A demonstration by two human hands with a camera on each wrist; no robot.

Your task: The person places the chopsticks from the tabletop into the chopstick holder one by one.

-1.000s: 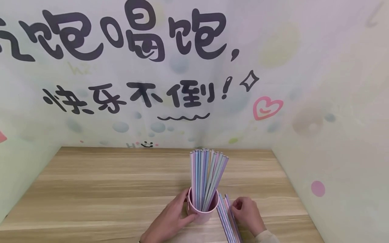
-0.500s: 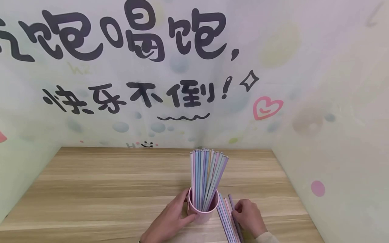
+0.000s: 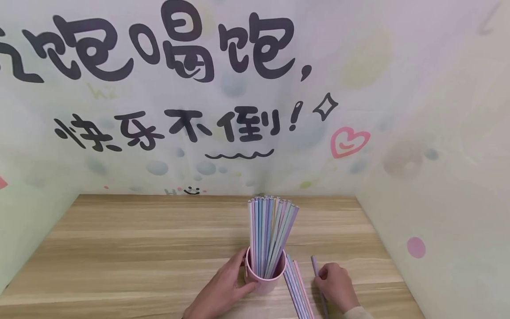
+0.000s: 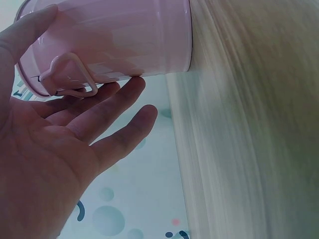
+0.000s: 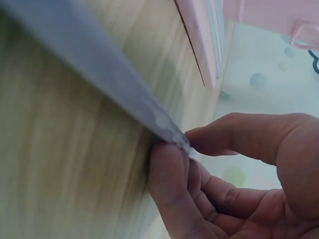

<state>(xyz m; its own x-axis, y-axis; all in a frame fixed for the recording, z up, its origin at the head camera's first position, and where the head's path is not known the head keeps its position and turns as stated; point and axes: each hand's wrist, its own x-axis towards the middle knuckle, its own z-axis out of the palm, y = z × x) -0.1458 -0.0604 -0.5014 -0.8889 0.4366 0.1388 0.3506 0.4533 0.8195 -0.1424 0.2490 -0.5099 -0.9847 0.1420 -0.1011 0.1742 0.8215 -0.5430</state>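
Observation:
A pink cup (image 3: 268, 287) with a small handle stands on the table, packed with upright pastel pencils (image 3: 268, 237). My left hand (image 3: 222, 287) holds it from the left, thumb at the near side and fingers round the far side by the handle. To the right of the cup, a row of pencils (image 3: 295, 285) lies side by side on the wood. Further right, my right hand (image 3: 338, 285) pinches a single purple pencil (image 3: 314, 266) between thumb and forefinger. In the right wrist view that pencil (image 5: 117, 74) runs away from the camera, low over the table.
A wood-grain table (image 3: 139, 252) spreads out to the left and behind the cup. A pale printed wall (image 3: 239, 173) with dark lettering closes off the back, and side panels stand at left and right.
My right hand has drawn the purple pencil rightward out of the row, leaving a gap of bare table between them. The left hand stays on the cup.

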